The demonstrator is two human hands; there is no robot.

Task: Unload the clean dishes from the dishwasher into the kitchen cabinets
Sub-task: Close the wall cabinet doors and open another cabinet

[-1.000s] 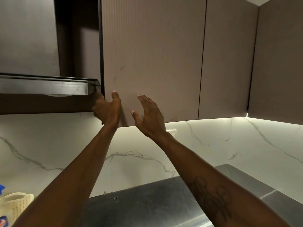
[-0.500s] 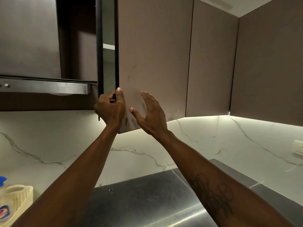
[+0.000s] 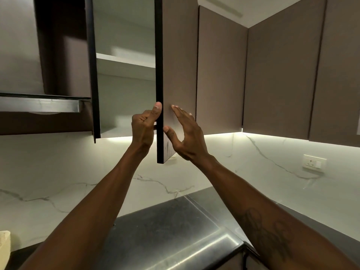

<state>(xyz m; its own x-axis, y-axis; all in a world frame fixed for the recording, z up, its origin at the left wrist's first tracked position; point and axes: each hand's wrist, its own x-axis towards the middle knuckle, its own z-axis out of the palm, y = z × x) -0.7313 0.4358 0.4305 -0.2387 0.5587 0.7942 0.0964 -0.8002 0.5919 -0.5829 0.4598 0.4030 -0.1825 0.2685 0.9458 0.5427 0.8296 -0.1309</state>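
Note:
A brown upper cabinet door stands swung out, its dark edge facing me. My left hand grips that edge near the bottom, fingers curled behind it and thumb up along the front. My right hand lies against the door's outer face with straight fingers and the thumb near the edge. Inside the open cabinet I see pale walls and one white shelf, with no dishes in view. No dishwasher is in view.
A range hood juts out at the left. More shut cabinet doors run to the right and round the corner. Below lie a marble backsplash with a wall socket, a dark steel counter, and a cream basket.
The cabinet door went from shut to wide open, swinging toward me and to the right. My left hand stayed on its edge and my right hand followed on its face.

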